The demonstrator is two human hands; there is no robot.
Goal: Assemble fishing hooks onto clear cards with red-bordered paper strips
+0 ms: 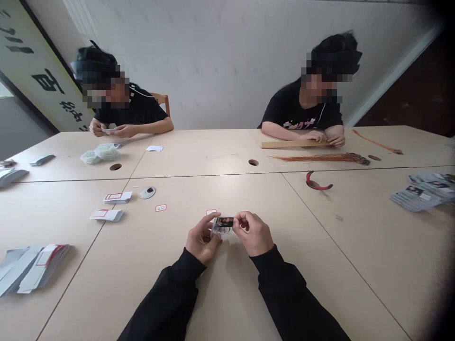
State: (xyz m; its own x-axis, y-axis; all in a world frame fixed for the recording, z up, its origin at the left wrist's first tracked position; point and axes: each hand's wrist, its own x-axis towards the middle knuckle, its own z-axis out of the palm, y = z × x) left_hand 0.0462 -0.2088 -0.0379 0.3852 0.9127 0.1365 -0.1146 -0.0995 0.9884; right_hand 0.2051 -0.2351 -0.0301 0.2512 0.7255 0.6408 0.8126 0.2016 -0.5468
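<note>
A small clear packet with a dark printed picture [224, 222] is held up in front of me, just above the table. My left hand [199, 240] grips its left end between thumb and fingers. At the packet's right edge, my right hand [257, 237] pinches with thumb and forefinger. The packet's contents are too small to make out. Just beyond it lies a red-bordered label [211, 212], partly hidden by my left hand. A second red-bordered label [161, 208] lies farther left, near a round silver disc [147, 192].
Stacks of white slips [117, 197] and long pale packets [44, 267] lie left. Two people sit opposite, one pressing a wooden strip [284, 144]. Nearby are thin brown strands [323, 158], a red-and-black curved tool [316, 183] and printed packets [423, 192]. The table has cable holes [253, 162].
</note>
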